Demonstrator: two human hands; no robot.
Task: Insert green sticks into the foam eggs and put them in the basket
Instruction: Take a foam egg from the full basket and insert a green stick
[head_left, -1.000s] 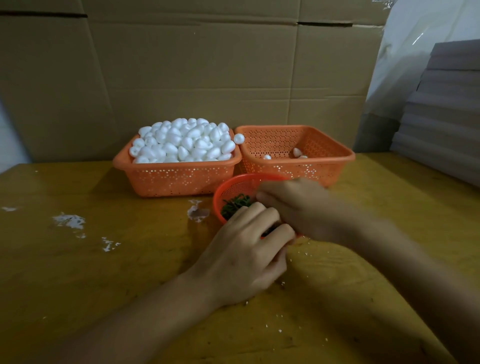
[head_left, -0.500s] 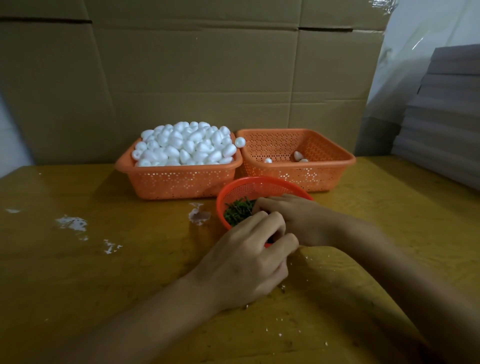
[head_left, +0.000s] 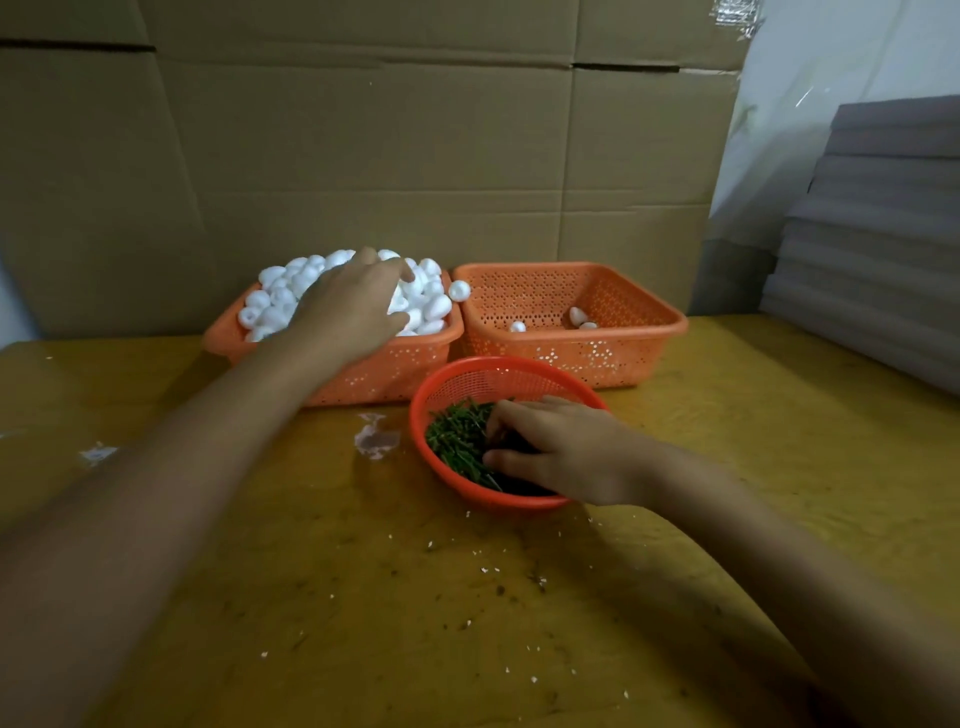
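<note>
The left hand (head_left: 348, 306) lies palm down on the heap of eggs (head_left: 275, 301) in the left basket (head_left: 395, 364), fingers bent over them; I cannot tell whether it holds one. The right hand (head_left: 561, 449), well apart from the left, curls its fingers into the sticks (head_left: 457, 436) in a round bowl (head_left: 467, 369); its grip is hidden. Three eggs (head_left: 577, 315) lie in the right basket (head_left: 623, 338) on the table (head_left: 363, 597).
</note>
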